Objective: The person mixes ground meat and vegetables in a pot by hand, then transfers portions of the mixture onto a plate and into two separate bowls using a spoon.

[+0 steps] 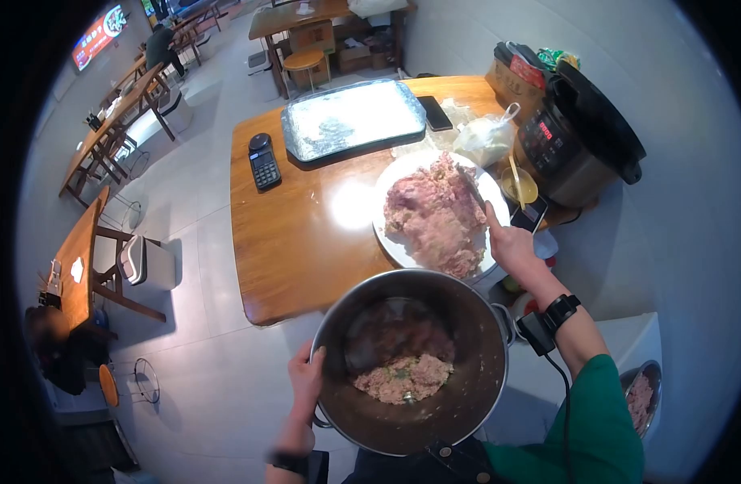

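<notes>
A deep metal pot (326,319) is close in front of my body, with a clump of minced meat (407,379) flecked with green at its bottom. My left hand (306,375) is closed on the pot's left rim. Just beyond the pot, a white plate (384,238) on the table bears a large mound of minced meat (435,210). My right hand (512,242) is at the plate's right side, closed around a dark flat tool (474,192) that lies against the meat. Most of that tool is hidden, and I cannot tell its kind.
On the wooden table (290,274) are a metal tray (350,121), a card terminal (263,161), a phone (435,113), a plastic bag (485,139), a yellow bowl (520,187) and an electric pressure cooker (572,145). A metal bowl of meat (643,399) stands low at right.
</notes>
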`<action>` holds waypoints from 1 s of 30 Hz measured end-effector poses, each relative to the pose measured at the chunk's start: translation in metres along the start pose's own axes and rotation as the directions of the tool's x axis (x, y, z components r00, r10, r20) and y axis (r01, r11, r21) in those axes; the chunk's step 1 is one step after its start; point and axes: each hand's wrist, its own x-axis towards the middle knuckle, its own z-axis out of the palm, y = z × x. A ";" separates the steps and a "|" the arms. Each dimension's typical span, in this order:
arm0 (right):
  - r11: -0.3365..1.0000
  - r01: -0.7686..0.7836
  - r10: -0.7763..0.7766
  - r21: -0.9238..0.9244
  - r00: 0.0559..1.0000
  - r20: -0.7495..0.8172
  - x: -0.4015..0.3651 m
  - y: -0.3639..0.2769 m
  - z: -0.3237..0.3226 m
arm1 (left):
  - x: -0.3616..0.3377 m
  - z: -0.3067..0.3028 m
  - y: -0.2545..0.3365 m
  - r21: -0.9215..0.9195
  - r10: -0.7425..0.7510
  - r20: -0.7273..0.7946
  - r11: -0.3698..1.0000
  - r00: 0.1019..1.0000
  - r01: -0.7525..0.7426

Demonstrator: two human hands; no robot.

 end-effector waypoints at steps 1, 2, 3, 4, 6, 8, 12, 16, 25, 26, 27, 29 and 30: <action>0.999 0.041 -0.041 -0.023 0.999 -0.010 0.000 0.006 0.005 | 0.001 0.002 0.001 -0.001 0.001 -0.001 1.000 1.000 -0.001; 0.999 0.039 -0.039 -0.019 0.999 -0.008 0.001 0.011 0.011 | 0.000 0.001 0.004 0.016 -0.004 0.004 1.000 1.000 0.003; 0.999 0.015 -0.015 -0.045 1.000 0.010 0.002 0.015 0.016 | -0.002 -0.001 0.008 0.038 -0.009 0.012 0.999 1.000 0.008; 0.997 -0.002 0.003 -0.073 1.000 0.019 0.006 0.019 0.021 | -0.002 -0.001 0.014 0.044 -0.004 0.008 0.999 1.000 0.003; 0.999 0.030 -0.029 -0.037 0.999 0.039 0.003 0.028 0.032 | -0.008 0.004 0.027 0.117 0.089 -0.054 0.990 0.995 -0.082; 0.998 0.039 -0.032 -0.054 0.992 0.122 -0.005 0.035 0.037 | -0.006 0.006 0.036 0.120 0.005 0.005 0.993 1.000 -0.006; 0.969 -0.245 0.213 0.034 0.898 0.386 -0.022 0.054 0.053 | 0.001 0.006 -0.003 0.045 -0.182 -0.007 0.982 0.983 0.182; 0.917 -0.167 0.150 0.362 0.986 0.074 -0.027 0.092 0.077 | 0.009 0.011 -0.030 -0.070 0.084 -0.032 0.994 0.996 -0.086; 0.992 0.114 -0.116 -0.053 0.993 -0.034 0.005 0.081 0.107 | 0.008 0.010 -0.021 -0.083 0.008 -0.061 0.996 0.998 -0.013; 0.991 0.119 -0.122 -0.057 0.992 -0.043 0.008 0.080 0.102 | 0.008 0.010 -0.019 -0.033 0.066 -0.070 0.997 0.995 -0.069; 0.967 -0.086 0.078 0.238 0.996 0.045 0.007 0.081 0.095 | 0.007 0.010 -0.017 0.017 0.121 -0.079 0.993 0.989 -0.120; 0.823 -0.297 0.233 0.484 0.954 0.189 -0.003 0.054 0.059 | 0.005 0.008 -0.010 0.053 0.098 -0.098 0.994 0.990 -0.093; 0.714 -0.272 0.242 0.645 0.961 0.137 -0.013 0.031 0.034 | 0.004 0.008 -0.008 0.092 0.070 -0.107 0.994 0.992 -0.060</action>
